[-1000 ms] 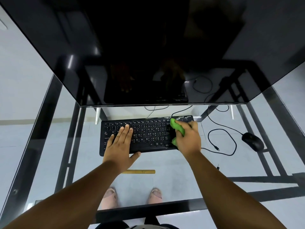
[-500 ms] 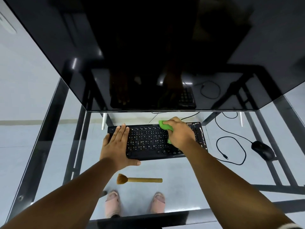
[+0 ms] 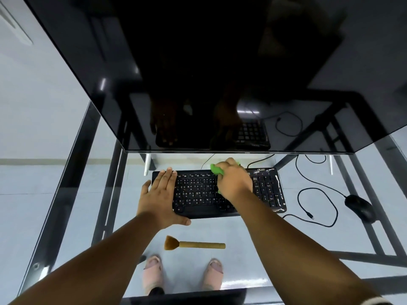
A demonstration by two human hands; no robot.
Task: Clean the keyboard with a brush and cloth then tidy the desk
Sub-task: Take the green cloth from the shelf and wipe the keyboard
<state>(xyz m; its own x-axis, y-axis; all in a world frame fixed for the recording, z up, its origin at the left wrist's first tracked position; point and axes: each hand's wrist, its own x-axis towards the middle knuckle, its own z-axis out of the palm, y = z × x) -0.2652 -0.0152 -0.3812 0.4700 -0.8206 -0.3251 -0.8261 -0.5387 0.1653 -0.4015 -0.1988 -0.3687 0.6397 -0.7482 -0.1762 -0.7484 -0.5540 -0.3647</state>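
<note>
A black keyboard [image 3: 267, 190] lies on the glass desk [image 3: 253, 236] just below the monitor. My left hand [image 3: 161, 194] rests flat on the keyboard's left end, fingers apart, thumb at the front edge. My right hand [image 3: 234, 182] presses a green cloth [image 3: 217, 169] onto the upper middle keys; most of the cloth is hidden under the palm. A wooden-handled brush [image 3: 196, 245] lies on the glass in front of the keyboard, bristles pointing left.
A large dark monitor [image 3: 198, 73] overhangs the back of the desk. A black mouse [image 3: 360, 208] sits to the right, with a looped cable [image 3: 317, 205] between it and the keyboard. My feet show through the glass.
My right hand has slid the green cloth leftward from the keyboard's right part to the upper middle keys. The left hand stays on the left end. The brush has come fully into view.
</note>
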